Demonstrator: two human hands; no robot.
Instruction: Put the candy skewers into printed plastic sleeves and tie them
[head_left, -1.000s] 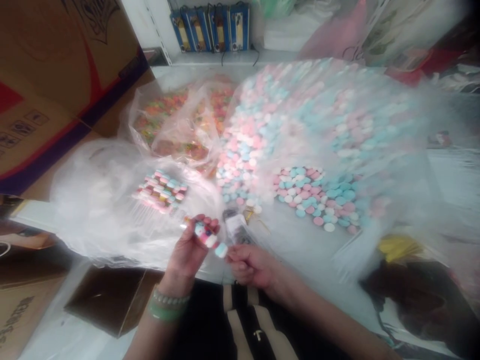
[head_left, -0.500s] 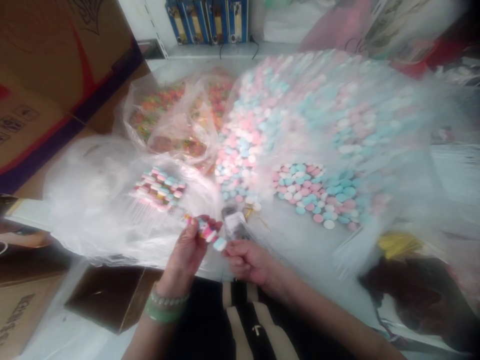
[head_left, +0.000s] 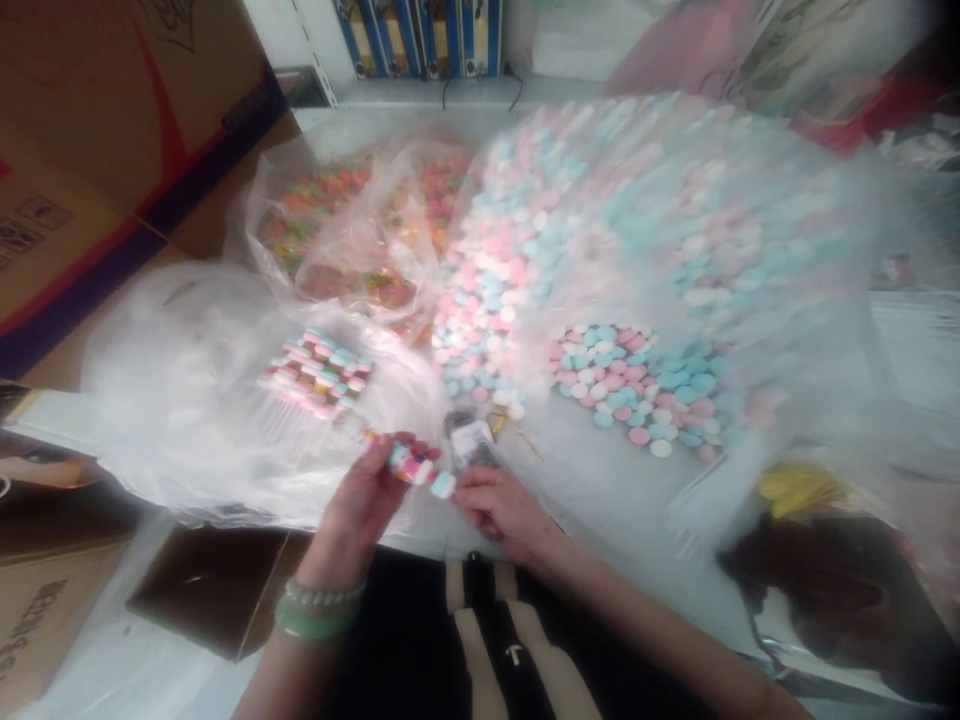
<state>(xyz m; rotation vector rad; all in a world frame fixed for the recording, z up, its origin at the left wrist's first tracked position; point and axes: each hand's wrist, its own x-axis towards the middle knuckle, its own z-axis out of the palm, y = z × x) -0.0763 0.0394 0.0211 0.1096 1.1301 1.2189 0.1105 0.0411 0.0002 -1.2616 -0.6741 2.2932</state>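
Head view: candy skewer (head_left: pixel 411 465) over the near edge of the worktop (head_left: pixel 615 510).
We hold it in the closed left hand (head_left: pixel 366 492); the right hand (head_left: pixel 504 508) is at its blue-and-white end, and we cannot tell whether that pinch is closed.

Was a pale, smooth tabletop (head_left: pixel 637 515). Bore a clear plastic bag of small orange-and-green pieces (head_left: pixel 352 245) far left, a large clear plastic bag of round pink, blue and white discs (head_left: pixel 589 268) right, and a translucent white plastic bag (head_left: pixel 180 410) near left.
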